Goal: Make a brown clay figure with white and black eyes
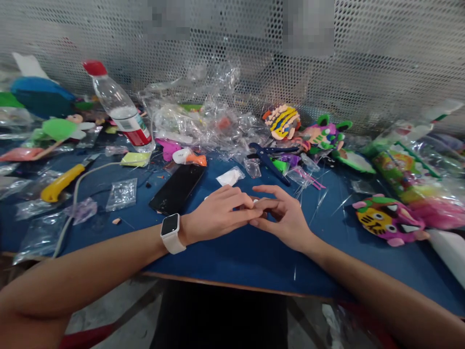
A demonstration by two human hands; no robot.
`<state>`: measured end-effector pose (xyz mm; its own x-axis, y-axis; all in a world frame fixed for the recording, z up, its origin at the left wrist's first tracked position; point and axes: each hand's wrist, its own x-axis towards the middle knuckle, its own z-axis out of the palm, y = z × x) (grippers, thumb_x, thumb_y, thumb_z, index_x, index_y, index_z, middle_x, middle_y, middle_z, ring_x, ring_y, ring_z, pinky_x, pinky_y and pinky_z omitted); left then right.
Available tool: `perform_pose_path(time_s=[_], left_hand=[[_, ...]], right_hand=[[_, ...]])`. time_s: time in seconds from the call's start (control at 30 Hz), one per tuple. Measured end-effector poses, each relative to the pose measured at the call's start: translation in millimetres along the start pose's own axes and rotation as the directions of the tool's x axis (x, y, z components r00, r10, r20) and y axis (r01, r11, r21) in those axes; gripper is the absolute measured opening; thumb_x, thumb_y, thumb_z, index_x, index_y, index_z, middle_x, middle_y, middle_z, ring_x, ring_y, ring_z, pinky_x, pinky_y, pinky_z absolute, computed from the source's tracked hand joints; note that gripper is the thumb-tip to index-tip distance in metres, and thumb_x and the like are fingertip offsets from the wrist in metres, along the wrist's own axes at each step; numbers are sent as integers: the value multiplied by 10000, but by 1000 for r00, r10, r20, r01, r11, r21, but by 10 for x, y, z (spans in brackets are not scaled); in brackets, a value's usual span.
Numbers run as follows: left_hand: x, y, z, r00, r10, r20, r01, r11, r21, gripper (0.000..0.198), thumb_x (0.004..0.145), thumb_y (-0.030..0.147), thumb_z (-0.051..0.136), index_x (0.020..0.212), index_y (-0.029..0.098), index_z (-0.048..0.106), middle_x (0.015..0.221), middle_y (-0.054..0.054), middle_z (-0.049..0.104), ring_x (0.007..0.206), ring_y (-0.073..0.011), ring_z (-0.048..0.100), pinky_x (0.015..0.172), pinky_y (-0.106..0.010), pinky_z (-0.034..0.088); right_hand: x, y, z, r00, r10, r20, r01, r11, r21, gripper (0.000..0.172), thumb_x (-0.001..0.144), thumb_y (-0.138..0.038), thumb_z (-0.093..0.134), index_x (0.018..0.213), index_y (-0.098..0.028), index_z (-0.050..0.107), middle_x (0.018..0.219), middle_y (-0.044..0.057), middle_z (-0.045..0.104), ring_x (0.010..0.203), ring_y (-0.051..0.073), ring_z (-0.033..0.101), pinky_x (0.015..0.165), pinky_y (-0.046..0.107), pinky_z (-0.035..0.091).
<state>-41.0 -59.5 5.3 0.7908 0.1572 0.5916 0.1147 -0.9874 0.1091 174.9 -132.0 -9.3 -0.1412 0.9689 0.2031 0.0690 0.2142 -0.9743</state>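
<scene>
Above the blue table (232,257), my left hand (221,211) and my right hand (281,215) meet at the fingertips. Between them a small white bit (255,200) peeks out, mostly covered by the fingers, so its kind cannot be made out. Both hands have their fingers bent and closed around that spot. A piece of white material in clear wrap (230,176) lies just beyond my left hand. Left of it is a black phone (178,189). Dark blue pliers (269,162) rest beyond my right hand.
At left are a yellow utility knife (63,183), a white cable (75,198) and a red-capped bottle (121,109). Crumpled clear plastic (203,118) lies along the perforated metal screen (247,58). Colourful clay figures, including a pink-and-yellow one (388,220), sit at right.
</scene>
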Motion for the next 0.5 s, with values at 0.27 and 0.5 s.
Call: perform_pose_path(time_s=[0.27,0.5], left_hand=[[-4,6,30,997,-65,-33,64,997,-34,150,1077,280,577,1102,205,704,1050,-60,701,981,-176,624,879,-323,514],[8,-20,4,1000,-29,4,30,995,-91,152,1089,268,559,1083,230,706,1022,-32,718,922,-146,617,869,-299,491]], right_hand=[[-4,18,-1,1000,6,9,-6,1000,-13,559,852,-331,867,1336,-264,596,921,24,811,841,215,802,707,354,681],[-15,1,4,999,5,43,-5,1000,10,596,829,-277,882,1356,-264,603,924,14,809,879,208,805,783,348,689]])
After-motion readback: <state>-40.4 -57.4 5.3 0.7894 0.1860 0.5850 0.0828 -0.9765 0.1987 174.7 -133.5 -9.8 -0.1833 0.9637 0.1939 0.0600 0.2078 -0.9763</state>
